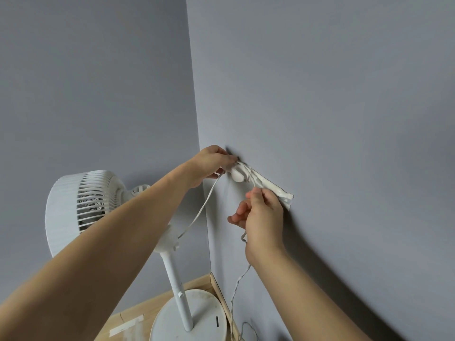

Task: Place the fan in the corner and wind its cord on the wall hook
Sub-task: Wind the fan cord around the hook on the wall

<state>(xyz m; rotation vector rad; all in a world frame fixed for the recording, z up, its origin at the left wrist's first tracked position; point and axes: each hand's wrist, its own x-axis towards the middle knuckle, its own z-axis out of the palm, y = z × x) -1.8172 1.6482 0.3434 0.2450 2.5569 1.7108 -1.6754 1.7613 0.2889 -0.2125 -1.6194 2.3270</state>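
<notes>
fan (81,207) standing in corner; cord (264,184) bundle lying slantwise on hook (237,174), long axis down-right along wall; left hand (211,163) fingers pinching cord at hook, nearer; right hand (263,217) fingers closed on slack just below bundle.

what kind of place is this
Probably a room in a home: a corner of plain grey painted walls, a white pedestal fan standing on a light wooden floor, and a white wall hook.

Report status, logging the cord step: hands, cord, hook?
Left hand pinching cord at wall hook. Right hand holding cord bundle. Fan in corner. Nothing blocking.
</notes>
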